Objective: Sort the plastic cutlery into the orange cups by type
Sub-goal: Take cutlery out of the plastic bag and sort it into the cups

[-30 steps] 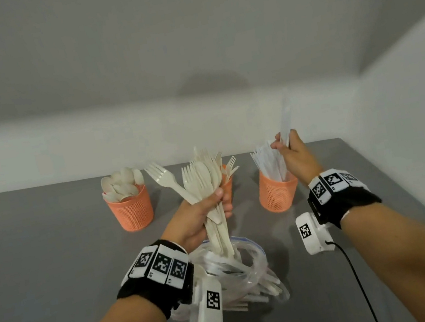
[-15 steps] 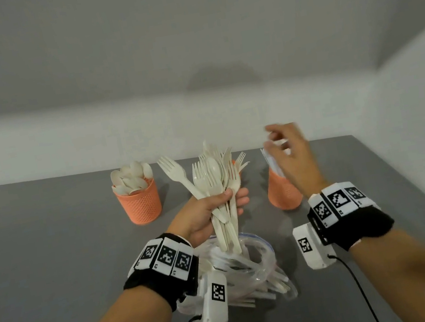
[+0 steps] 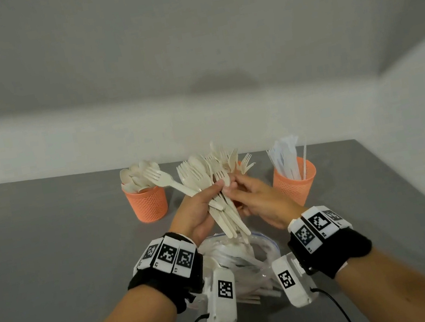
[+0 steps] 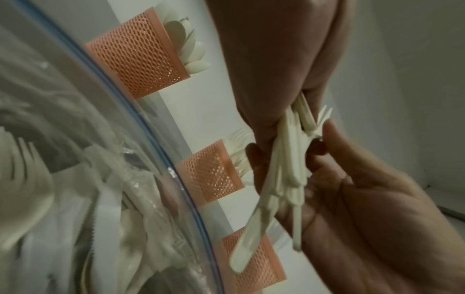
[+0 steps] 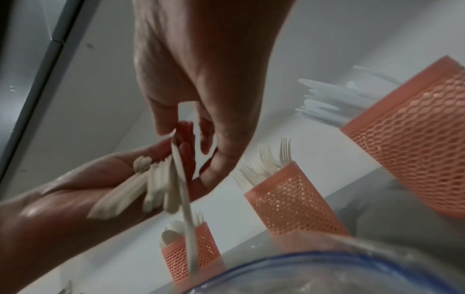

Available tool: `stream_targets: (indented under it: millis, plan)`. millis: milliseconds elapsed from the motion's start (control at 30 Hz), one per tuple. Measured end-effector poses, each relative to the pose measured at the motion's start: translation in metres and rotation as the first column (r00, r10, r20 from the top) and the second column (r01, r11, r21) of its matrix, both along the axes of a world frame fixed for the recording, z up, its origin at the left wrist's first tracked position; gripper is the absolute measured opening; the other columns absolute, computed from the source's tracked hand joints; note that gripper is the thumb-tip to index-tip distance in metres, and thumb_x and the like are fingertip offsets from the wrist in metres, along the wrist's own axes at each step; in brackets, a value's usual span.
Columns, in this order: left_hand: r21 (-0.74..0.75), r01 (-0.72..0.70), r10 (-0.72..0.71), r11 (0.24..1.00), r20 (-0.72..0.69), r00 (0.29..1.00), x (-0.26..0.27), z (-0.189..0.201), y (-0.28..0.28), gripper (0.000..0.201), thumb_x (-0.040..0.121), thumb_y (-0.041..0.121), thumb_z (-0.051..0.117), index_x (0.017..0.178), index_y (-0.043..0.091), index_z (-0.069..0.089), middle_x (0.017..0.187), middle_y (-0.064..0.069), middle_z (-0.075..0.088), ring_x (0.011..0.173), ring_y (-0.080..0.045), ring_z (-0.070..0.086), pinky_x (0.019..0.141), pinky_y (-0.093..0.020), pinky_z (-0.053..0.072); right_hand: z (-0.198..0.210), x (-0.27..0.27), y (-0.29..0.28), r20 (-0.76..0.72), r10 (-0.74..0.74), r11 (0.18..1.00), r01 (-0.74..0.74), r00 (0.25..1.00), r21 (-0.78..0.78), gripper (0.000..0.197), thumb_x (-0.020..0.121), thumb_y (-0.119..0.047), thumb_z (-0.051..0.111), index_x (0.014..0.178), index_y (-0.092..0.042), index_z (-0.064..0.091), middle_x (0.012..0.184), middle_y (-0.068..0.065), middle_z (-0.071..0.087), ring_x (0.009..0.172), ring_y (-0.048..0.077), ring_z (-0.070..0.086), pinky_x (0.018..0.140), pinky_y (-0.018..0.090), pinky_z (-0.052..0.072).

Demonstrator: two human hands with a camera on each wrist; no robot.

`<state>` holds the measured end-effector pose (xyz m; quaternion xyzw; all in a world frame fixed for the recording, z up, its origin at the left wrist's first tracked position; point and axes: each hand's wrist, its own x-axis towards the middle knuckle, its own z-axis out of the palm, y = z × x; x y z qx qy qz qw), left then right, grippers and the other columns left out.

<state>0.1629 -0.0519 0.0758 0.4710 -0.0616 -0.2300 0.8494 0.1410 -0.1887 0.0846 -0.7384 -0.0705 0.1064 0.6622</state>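
My left hand (image 3: 198, 214) grips a bunch of cream forks and spoons (image 3: 210, 186), held upright above a clear bag. My right hand (image 3: 258, 201) meets the bunch from the right, and its thumb and forefinger pinch one cream piece (image 5: 185, 199) in the bunch. Three orange mesh cups stand behind. The left cup (image 3: 146, 203) holds spoons. The middle cup (image 5: 289, 202) holds forks and is mostly hidden by my hands in the head view. The right cup (image 3: 294, 183) holds white knives.
A clear zip bag (image 3: 262, 254) with more cutlery inside lies on the grey table (image 3: 52, 260) just below my wrists. A wall runs close behind the cups, and another closes the right side.
My right hand let go of the white knife at the right cup and moved left to the bunch. It now pinches a piece there. My left hand kept its grip.
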Motion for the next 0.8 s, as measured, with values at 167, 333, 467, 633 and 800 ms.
stream_targets:
  millis: [167, 333, 467, 633, 800]
  plan:
    - [-0.004, -0.079, 0.079, 0.997, -0.01, 0.997, 0.003, 0.004, 0.005, 0.021, 0.095, 0.004, 0.043, 0.091, 0.001, 0.063, 0.073, -0.008, 0.074, 0.067, -0.015, 0.071, 0.068, -0.03, 0.058, -0.002, 0.0, 0.009, 0.148, -0.085, 0.921, 0.134, 0.985, -0.366, 0.03, 0.099, -0.02, 0.039, 0.106, -0.004, 0.063, 0.104, 0.014, 0.068, 0.092, 0.022, 0.063, 0.082, 0.025, 0.051]
    - [-0.017, -0.138, 0.137, 0.99, -0.043, 0.99, -0.003, 0.005, 0.009, 0.017, 0.094, 0.001, 0.044, 0.093, 0.002, 0.061, 0.081, -0.01, 0.068, 0.07, -0.015, 0.068, 0.07, -0.029, 0.057, 0.001, -0.003, 0.019, 0.297, -0.233, 0.904, 0.319, 0.926, -0.285, 0.019, 0.098, -0.01, 0.038, 0.089, -0.007, 0.055, 0.072, -0.001, 0.06, 0.059, -0.002, 0.056, 0.056, 0.007, 0.044]
    - [-0.006, -0.098, 0.098, 0.995, -0.052, 0.994, -0.008, 0.005, 0.009, 0.026, 0.092, -0.002, 0.047, 0.116, 0.0, 0.058, 0.118, -0.017, 0.062, 0.11, -0.026, 0.06, 0.096, -0.032, 0.047, 0.01, -0.009, 0.027, 0.331, -0.303, 0.921, 0.364, 0.893, -0.137, 0.027, 0.092, -0.03, 0.055, 0.097, -0.003, 0.057, 0.085, 0.004, 0.067, 0.067, -0.002, 0.062, 0.056, 0.005, 0.048]
    - [0.071, 0.021, -0.026, 0.997, 0.074, 0.997, -0.017, 0.004, 0.009, 0.031, 0.091, -0.009, 0.043, 0.114, 0.007, 0.059, 0.1, -0.008, 0.068, 0.083, -0.014, 0.069, 0.072, -0.025, 0.057, 0.016, -0.002, 0.033, 0.118, -0.283, 0.952, 0.294, 0.952, -0.089, 0.03, 0.087, -0.028, 0.063, 0.099, -0.002, 0.057, 0.087, 0.012, 0.061, 0.075, 0.017, 0.06, 0.054, 0.028, 0.051]
    - [0.001, 0.074, -0.074, 0.997, 0.035, 0.997, -0.018, 0.007, 0.017, 0.024, 0.092, -0.005, 0.042, 0.104, 0.003, 0.062, 0.087, -0.011, 0.07, 0.075, -0.016, 0.071, 0.068, -0.028, 0.059, 0.018, -0.002, 0.027, -0.002, -0.238, 0.969, 0.237, 0.971, 0.069, 0.029, 0.096, -0.032, 0.048, 0.105, -0.005, 0.055, 0.076, 0.004, 0.06, 0.052, 0.011, 0.056, 0.049, 0.027, 0.049]
